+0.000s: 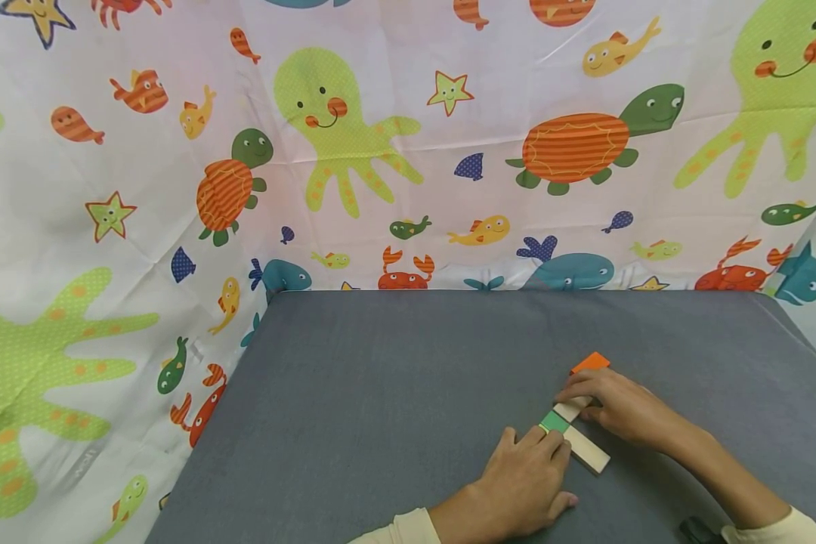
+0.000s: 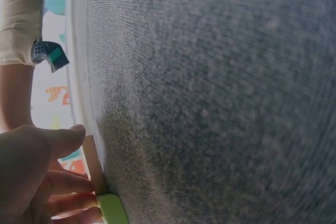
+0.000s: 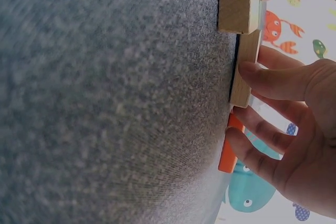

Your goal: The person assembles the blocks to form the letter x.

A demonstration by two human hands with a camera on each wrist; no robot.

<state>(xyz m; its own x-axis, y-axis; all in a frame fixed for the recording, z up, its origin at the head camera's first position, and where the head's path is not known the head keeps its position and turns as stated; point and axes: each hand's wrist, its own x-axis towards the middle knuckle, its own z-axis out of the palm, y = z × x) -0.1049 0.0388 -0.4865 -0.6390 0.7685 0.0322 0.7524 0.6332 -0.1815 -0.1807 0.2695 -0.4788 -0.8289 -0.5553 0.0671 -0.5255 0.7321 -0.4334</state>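
Note:
On the grey cloth, small blocks lie in a joined, angled arrangement. My right hand [image 1: 625, 412] pinches a plain wooden block [image 3: 245, 74] between thumb and fingers, its other fingers reaching by the orange block [image 3: 229, 148] beyond. A green block [image 1: 555, 421] adjoins that wooden block. Another plain wooden block [image 1: 588, 451] slants toward the front right from the green one. My left hand [image 1: 527, 480] rests its fingertips at the near side of the green block, where a lighter green block [image 2: 113, 209] shows in the left wrist view. That hand's thumb stands apart, touching no block in the head view.
The grey cloth surface [image 1: 381, 393] spreads left and behind the blocks. A white curtain [image 1: 408, 143] printed with sea animals hangs behind it and at the sides. A dark device [image 1: 699, 530] sits by the right sleeve.

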